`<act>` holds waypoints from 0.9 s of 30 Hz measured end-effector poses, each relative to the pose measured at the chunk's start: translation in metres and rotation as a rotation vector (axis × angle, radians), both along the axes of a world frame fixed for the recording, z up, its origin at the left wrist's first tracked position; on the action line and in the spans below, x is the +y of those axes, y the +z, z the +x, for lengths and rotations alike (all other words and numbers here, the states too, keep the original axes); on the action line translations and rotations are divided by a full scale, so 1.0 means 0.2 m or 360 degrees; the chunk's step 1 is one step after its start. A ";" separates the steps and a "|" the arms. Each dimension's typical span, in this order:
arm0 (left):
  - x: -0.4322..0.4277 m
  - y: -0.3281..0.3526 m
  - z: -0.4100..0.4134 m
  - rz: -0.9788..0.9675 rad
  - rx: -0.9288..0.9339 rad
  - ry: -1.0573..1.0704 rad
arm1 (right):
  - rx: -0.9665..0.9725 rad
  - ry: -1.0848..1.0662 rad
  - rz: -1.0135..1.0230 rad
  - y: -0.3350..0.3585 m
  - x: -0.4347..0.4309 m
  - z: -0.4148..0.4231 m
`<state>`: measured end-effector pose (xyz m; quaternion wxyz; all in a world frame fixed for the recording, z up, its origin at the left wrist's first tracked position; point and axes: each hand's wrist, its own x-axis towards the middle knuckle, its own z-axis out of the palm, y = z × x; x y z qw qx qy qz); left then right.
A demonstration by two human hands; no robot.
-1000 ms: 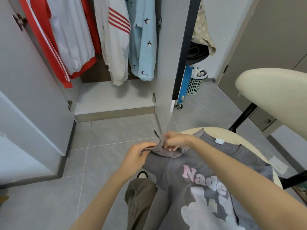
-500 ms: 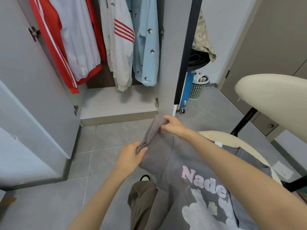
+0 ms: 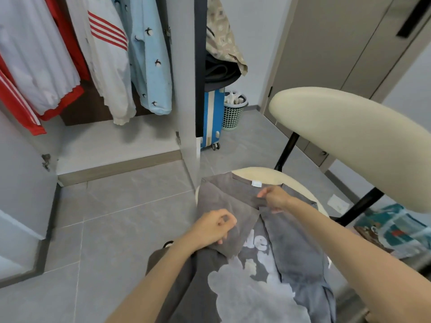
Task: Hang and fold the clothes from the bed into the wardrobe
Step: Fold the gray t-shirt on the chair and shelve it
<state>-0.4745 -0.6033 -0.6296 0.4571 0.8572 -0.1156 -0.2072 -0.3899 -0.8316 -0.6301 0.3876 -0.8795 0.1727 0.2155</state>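
Note:
A grey T-shirt (image 3: 293,248) with a pale print lies face up over a cream chair seat (image 3: 261,173) in front of me. Its left sleeve is folded inward across the chest. My left hand (image 3: 213,228) pinches the lower edge of that folded sleeve. Near the collar, my right hand (image 3: 274,198) pinches the sleeve's upper edge. The open wardrobe (image 3: 112,145) stands ahead on the left, with a red and white jacket (image 3: 35,66), a white jacket with red stripes (image 3: 107,66) and a light blue shirt (image 3: 149,59) hanging inside.
The chair's cream backrest (image 3: 349,145) juts in from the right. A wardrobe door (image 3: 186,89) stands open edge-on ahead. Behind it are a blue suitcase (image 3: 211,120) and a green basket (image 3: 233,113). A patterned bag (image 3: 391,231) lies on the floor at right.
Both hands carried the left sleeve from out over the floor to the right and laid it folded across the shirt's chest. The view shifted slightly right.

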 end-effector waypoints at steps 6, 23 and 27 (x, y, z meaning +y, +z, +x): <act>0.09 -0.09 0.02 0.0681 -0.0137 -0.0247 | 0.0166 -0.0106 0.0178 -0.13 -0.01 -0.10; 0.34 -0.20 -0.15 0.0759 -0.0486 -0.0121 | -0.0294 0.0220 -0.0540 -0.27 0.13 -0.18; 0.31 -0.16 -0.10 0.1015 -0.0377 -0.0242 | -0.0271 0.0184 -0.0477 -0.23 0.06 -0.17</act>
